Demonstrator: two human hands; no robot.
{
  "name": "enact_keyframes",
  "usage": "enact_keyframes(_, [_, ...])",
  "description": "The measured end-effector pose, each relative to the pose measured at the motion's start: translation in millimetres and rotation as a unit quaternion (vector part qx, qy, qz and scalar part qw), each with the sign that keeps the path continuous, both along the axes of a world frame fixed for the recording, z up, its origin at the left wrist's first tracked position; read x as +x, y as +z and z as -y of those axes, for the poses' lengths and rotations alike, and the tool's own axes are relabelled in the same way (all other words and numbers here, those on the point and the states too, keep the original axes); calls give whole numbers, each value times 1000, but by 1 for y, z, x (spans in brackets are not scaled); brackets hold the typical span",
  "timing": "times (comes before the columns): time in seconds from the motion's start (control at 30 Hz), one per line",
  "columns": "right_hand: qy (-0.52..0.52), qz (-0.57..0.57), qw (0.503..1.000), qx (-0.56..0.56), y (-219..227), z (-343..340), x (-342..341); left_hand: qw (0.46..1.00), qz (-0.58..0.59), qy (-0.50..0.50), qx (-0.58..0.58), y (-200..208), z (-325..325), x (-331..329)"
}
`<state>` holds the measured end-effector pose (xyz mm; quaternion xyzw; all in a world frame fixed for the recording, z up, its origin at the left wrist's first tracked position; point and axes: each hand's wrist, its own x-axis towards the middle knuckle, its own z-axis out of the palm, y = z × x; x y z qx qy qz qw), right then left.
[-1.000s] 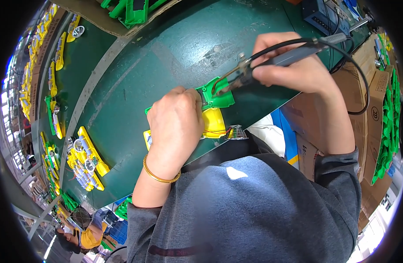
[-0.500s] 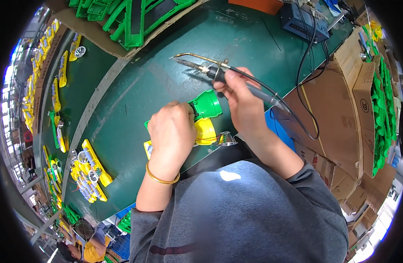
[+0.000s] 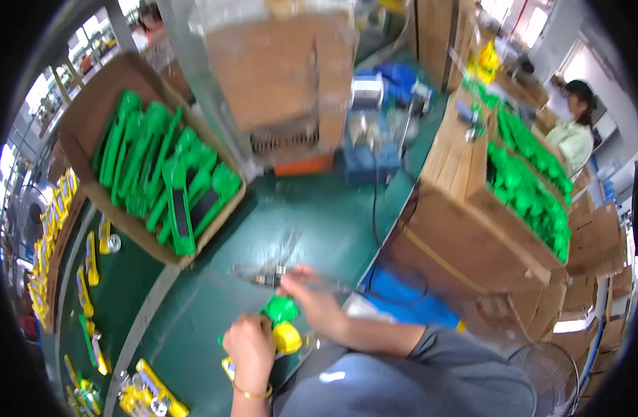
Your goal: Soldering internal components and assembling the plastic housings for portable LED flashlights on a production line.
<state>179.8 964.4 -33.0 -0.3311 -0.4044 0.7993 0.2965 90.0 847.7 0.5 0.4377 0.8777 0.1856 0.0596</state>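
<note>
My right hand (image 3: 308, 295) is closed round a soldering iron (image 3: 267, 276), its tip pointing left above the table; motion blurs it. My left hand (image 3: 249, 342) is closed over a green flashlight housing half (image 3: 282, 308), its fingertips hidden under the knuckles. Against the green part lies a yellow flashlight housing half (image 3: 287, 338), partly under the same hand. A small shiny reflector (image 3: 317, 343) shows dimly at the table's near edge, close to my clothing.
A carton (image 3: 214, 243) of green housings stands at the back left. Yellow flashlight assemblies (image 3: 152, 393) lie at the near left. A blue soldering station (image 3: 367, 149) sits at the back. Cartons with green parts (image 3: 534, 201) stand at the right, a person (image 3: 572, 132) beyond them.
My view has tilted up, bringing the back of the table and the person at the right into sight. Both hands keep their hold; the soldering iron stays above the table.
</note>
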Motion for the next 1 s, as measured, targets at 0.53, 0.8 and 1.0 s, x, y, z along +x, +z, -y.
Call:
enact_keyframes(0.53, [7,2,1000,-4,-22,-13,7,997,62,-43,24,-3,44,-50])
enact_keyframes(0.8, [-54,-62,995,53,-23,-33,19,984,32,-137,109,17,75,-32])
enact_keyframes(1.0, [-2,-69,996,61,-21,-31,13,989,22,-146,27,-5,101,-7])
